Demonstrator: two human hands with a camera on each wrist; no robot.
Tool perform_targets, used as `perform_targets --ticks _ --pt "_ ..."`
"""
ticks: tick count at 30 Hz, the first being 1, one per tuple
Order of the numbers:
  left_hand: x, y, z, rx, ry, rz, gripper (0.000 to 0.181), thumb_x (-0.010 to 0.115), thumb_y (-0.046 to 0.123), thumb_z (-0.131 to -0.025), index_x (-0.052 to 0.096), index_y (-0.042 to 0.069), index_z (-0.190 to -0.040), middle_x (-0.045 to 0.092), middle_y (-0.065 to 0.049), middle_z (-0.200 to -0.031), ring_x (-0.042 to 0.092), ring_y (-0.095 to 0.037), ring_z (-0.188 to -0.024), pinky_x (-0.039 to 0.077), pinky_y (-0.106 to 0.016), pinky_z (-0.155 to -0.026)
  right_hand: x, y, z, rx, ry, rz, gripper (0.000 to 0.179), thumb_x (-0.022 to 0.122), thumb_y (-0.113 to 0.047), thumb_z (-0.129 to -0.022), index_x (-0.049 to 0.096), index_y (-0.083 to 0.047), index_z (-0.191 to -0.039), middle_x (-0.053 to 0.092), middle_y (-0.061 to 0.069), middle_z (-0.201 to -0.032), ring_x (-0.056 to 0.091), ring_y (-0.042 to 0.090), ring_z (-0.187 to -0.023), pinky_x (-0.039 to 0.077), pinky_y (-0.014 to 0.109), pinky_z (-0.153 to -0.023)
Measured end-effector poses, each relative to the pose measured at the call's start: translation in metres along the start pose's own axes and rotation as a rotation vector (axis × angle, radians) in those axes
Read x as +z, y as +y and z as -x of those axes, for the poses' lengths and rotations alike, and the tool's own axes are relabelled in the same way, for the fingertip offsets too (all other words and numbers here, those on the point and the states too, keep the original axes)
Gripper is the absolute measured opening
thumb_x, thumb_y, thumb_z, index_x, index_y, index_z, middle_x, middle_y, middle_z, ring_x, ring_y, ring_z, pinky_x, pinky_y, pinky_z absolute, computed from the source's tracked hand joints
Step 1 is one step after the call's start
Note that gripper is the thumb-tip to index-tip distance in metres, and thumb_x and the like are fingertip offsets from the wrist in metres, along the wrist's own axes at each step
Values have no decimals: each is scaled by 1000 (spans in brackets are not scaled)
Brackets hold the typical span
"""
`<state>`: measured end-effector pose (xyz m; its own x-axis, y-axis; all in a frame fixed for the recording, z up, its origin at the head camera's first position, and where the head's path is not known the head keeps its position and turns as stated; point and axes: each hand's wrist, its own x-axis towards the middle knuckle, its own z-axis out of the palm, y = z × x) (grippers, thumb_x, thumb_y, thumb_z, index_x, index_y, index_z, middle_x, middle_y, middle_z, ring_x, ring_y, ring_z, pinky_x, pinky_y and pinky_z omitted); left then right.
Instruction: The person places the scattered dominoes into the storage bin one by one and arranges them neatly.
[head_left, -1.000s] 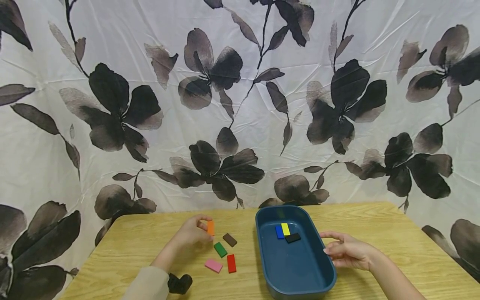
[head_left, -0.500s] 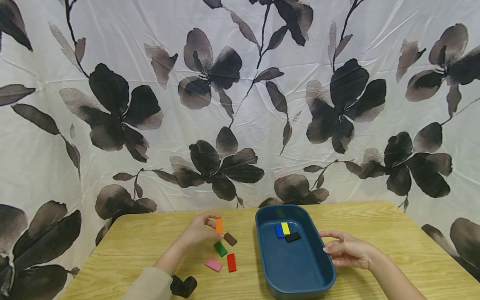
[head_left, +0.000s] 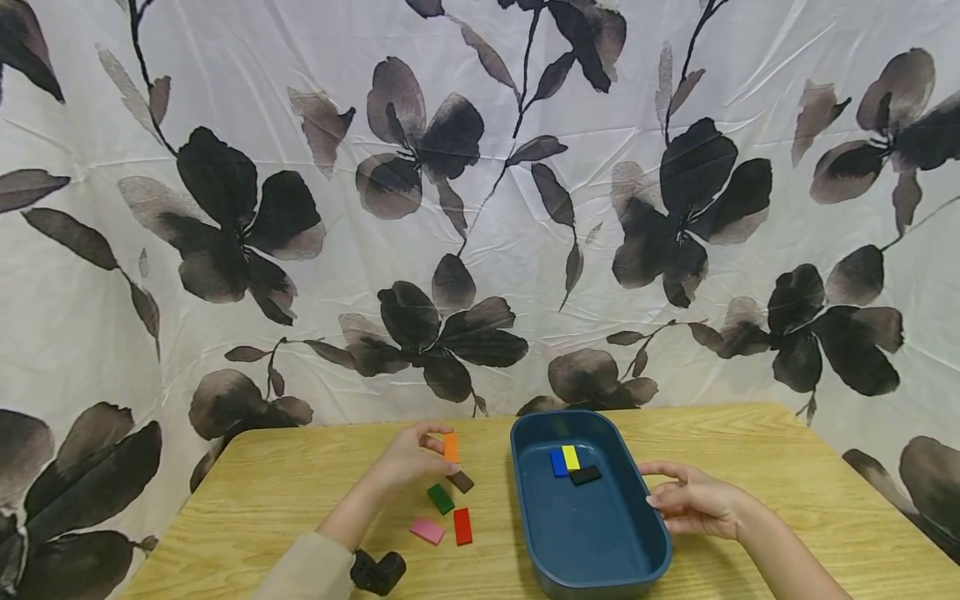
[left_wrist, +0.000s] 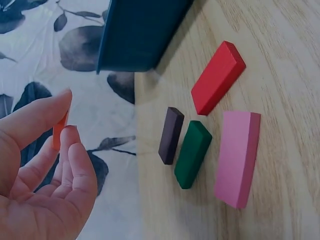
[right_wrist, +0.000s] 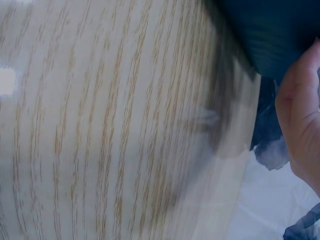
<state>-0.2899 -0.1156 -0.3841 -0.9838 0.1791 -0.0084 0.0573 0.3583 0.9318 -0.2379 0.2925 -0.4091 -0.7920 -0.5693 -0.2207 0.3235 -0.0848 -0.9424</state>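
You are at a table spot screened off like a makeshift booth, though whether in a home or a lab you can't tell, since a creased white cloth (head_left: 517, 225) printed with dark flowers fills the upper frame, right behind the wood-grain table (head_left: 493, 492) across the bottom.

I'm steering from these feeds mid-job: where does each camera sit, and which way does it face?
Head: on the head, facing forward and down over table, blue tub and floral cloth; left hand, right hand and forearms show.
Left wrist: faces the left hand pinching the orange block, with blocks and the tub's outside beyond.
Right wrist: faces table and tub's outside; part of the right hand shows.
Head and left wrist share the orange, red, pink, green and brown blocks.
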Motion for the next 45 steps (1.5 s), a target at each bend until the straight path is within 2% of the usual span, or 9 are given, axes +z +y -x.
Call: perform_targets --ticks 8,17,29,38,45 --pt "6 9 0 18 -32 -16 53 78 0 -68 58 0 -118 53 -10 -85 49 -21 -73 43 -34 -62 1 -1 -1 -8 -15 -5 54 53 3 -89 26 5 -136 61 7 -91 64 15 -82 54 29 -72" --pt "14 18 -1 44 -78 -5 55 78 0 -70 56 -2 -120 52 -12 -87 49 -20 -71 48 -35 -64 0 0 0 -10 -20 -10 54 53 3 -90 27 5 -137 62 7 -92 64 16 -82 54 30 -72" --pt "26 34 0 65 -137 63 55 76 -3 -71 54 -2 -121 50 -13 -90 48 -21 -73 45 -29 -63 1 -1 0 -11 -8 -9 53 53 2 -89 29 3 -136 62 6 -92 64 15 -82 54 30 -72" --pt "35 41 -6 64 -162 34 55 78 2 -70 55 -1 -121 51 -11 -87 48 -22 -77 43 -31 -66 -1 1 -1 -10 -30 -45 51 50 2 -91 28 0 -137 61 5 -92 63 15 -83 53 30 -76" --pt "45 50 -11 60 -154 2 53 79 5 -71 56 1 -118 53 -10 -87 50 -21 -76 43 -32 -66 -1 3 1 -11 -22 -42 50 51 2 -92 30 1 -137 61 5 -94 63 14 -84 53 29 -76"
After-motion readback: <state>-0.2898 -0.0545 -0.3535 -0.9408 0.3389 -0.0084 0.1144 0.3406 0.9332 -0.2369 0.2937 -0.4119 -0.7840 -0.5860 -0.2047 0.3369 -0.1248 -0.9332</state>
